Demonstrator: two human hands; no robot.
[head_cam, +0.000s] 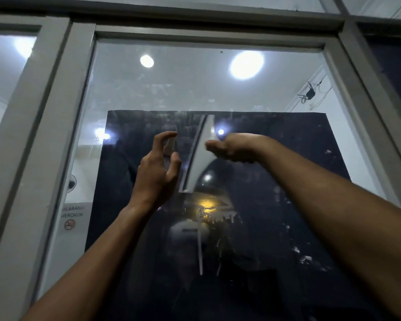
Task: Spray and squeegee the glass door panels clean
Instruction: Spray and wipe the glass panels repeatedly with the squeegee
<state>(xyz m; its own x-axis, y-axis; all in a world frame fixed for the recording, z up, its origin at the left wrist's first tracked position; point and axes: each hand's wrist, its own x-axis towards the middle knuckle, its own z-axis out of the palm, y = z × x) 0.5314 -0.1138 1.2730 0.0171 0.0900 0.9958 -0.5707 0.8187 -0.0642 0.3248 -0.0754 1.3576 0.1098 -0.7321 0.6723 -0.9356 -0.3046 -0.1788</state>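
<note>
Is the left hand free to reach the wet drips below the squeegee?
Probably yes. The left hand seems to hold a small spray bottle beside the squeegee; the drips lie just below on the glass, unobstructed.

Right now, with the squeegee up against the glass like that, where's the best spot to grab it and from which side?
Probably by the narrow end of the white squeegee body, coming from the right, where the right hand already meets it. The long blade edge stands nearly upright against the glass door panel facing left, so a right-side grip keeps fingers off the blade.
</note>
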